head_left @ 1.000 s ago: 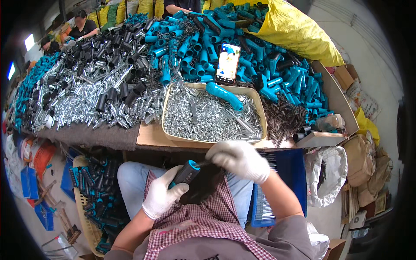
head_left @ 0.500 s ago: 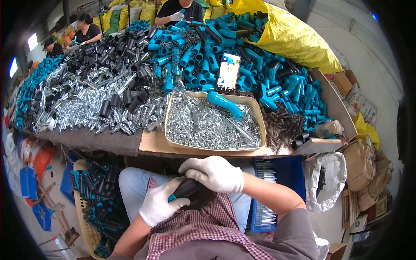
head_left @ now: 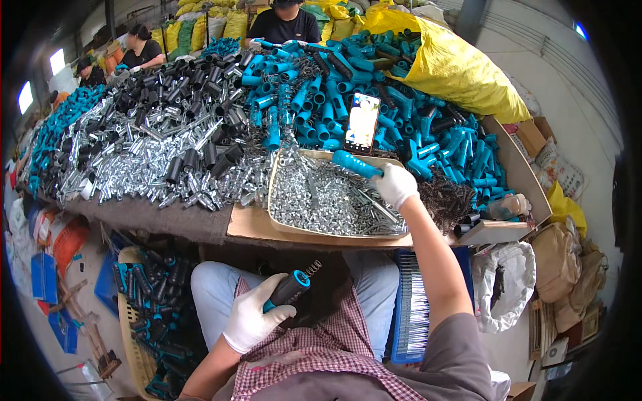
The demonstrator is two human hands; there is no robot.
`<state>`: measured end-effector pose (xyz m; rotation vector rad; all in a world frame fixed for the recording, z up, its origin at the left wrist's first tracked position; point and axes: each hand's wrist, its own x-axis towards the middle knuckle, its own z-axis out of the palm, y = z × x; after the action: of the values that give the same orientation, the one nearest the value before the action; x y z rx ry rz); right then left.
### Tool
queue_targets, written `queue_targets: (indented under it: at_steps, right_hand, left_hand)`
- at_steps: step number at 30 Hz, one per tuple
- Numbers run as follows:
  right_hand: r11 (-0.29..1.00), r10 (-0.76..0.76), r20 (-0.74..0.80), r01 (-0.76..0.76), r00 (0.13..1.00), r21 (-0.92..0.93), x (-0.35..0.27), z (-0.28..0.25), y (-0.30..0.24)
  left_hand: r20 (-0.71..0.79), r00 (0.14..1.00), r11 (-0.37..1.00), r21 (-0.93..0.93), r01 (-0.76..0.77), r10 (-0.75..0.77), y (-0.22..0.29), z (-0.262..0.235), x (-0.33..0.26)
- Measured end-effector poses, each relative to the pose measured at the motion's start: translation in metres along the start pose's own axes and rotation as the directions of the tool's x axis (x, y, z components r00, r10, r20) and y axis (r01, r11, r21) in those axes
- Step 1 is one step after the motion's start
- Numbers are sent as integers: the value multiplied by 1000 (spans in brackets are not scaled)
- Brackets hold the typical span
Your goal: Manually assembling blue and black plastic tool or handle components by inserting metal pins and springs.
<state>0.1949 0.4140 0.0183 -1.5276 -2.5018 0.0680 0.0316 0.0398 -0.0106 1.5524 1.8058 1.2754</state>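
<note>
My left hand, in a white glove, is wrapped round a black tubular handle with teal parts, above my lap. A bare metal coil spring sticks out of its teal-rimmed end. Over the far right part of the tray, my gloved right hand has its fingers closed on the near end of a curved teal plastic handle. Under it is a cream tray filled with small silvery metal pieces. The right fingertips are partly hidden behind the hand.
Behind the tray a lit phone leans on heaped teal handles. Dark springs lie right of the tray, metal tubes left. A blue bin and a basket flank my legs. Co-workers sit beyond the heap.
My right hand has left the black handle and reached forward and right to the teal handle on the tray. The spring now shows at the black handle's end. My left hand still holds it.
</note>
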Motion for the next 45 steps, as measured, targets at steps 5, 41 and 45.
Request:
queue_targets:
  at_steps: [5,41,45]
  right_hand:
    - [361,20,-43,33,999,932,-81,-20,-23]
    - [549,-771,445,121,456,827,-184,-75,-85]
    - [476,-839,185,525,511,705,-198,-45,-91]
  left_hand:
    - [-5,1000,1000,-17,21,-21,-3,-2,-2]
    - [247,969,999,-29,14,-7,-16,-41,-25]
    - [323,946,1000,11,-27,22,-40,-45,-34]
